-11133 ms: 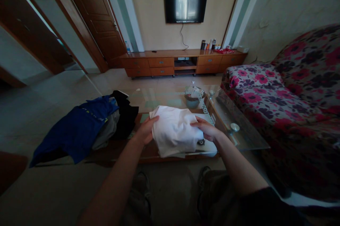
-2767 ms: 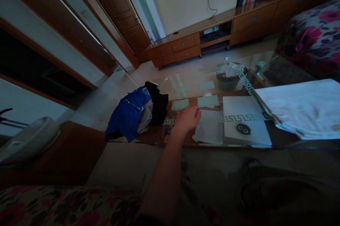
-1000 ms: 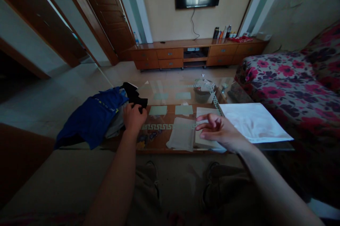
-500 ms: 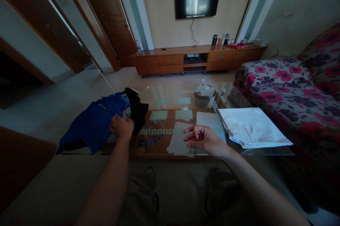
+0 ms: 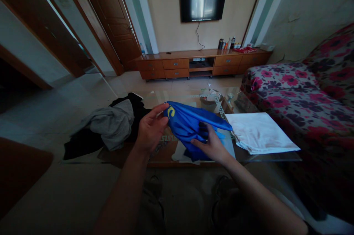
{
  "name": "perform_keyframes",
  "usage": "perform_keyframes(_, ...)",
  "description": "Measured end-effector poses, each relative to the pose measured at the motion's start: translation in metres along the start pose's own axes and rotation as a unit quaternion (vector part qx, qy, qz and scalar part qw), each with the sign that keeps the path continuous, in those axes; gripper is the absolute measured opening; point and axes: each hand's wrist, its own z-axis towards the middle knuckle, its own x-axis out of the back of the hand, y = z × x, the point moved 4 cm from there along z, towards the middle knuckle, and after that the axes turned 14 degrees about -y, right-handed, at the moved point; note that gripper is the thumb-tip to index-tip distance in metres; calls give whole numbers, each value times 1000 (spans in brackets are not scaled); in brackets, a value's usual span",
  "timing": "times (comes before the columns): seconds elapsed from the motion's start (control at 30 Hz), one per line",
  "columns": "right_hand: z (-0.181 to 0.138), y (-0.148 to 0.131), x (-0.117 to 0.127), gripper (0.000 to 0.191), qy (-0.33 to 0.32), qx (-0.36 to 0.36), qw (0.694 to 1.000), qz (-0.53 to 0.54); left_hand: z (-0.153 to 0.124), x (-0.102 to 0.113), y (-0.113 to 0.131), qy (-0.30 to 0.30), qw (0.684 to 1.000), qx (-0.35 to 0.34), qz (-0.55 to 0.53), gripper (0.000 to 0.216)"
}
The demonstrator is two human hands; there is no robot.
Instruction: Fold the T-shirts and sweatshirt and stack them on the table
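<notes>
Mid-frame over the glass coffee table (image 5: 265,157), my left hand (image 5: 149,130) pinches the blue shirt (image 5: 190,124) at its yellow-printed edge while my right hand (image 5: 211,146) grips bunched cloth underneath, stretching it apart from the grey-and-black clothes pile (image 5: 110,126) and folded white shirt (image 5: 261,137).

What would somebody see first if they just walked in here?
Probably the bright blue garment, held up over the glass coffee table by the left hand and right hand. Next, the folded white cloth on the table's right end, and the red-flowered sofa beside it.
</notes>
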Motion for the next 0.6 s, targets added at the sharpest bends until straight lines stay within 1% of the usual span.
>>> perform_keyframes(0.1, -1, 0, 5, 65, 5, 6, 999, -40, 2, -5, -26, -28, 996, 60, -68, 56)
perform_keyframes(0.17, -1, -3, 8, 59, -11, 9, 1000, -17, 4, -6, -40, -34, 993, 78, -79, 68)
perform_keyframes(0.23, 0, -5, 11, 60, -12, 15, 999, 36, 6, -5, -50, -21, 993, 79, -79, 73)
perform_keyframes(0.3, 2, -6, 16, 69, 11, 11, 995, 98, 8, -1, -58, 6, 993, 86, -79, 67)
perform_keyframes(0.37, 4, -5, 22, 89, 29, 2, 988, 154, 8, 5, -68, 40, 991, 101, -83, 54)
perform_keyframes(0.43, 6, -5, 26, 107, 27, 7, 982, 189, 9, 12, -77, 73, 987, 111, -90, 42)
perform_keyframes(0.47, 6, -5, 28, 110, 20, 10, 982, 189, 9, 15, -82, 84, 985, 115, -96, 39)
perform_keyframes(0.5, 6, -4, 29, 108, 11, 11, 985, 171, 9, 17, -85, 92, 984, 117, -100, 37)
perform_keyframes(0.53, 6, -4, 29, 101, -1, 9, 991, 137, 9, 18, -88, 96, 983, 119, -104, 36)
perform_keyframes(0.57, 4, -2, 28, 88, -19, 5, 996, 89, 10, 19, -89, 98, 982, 119, -106, 35)
perform_keyframes(0.6, 3, -1, 24, 70, -47, 1, 998, 35, 10, 18, -90, 101, 982, 116, -107, 34)
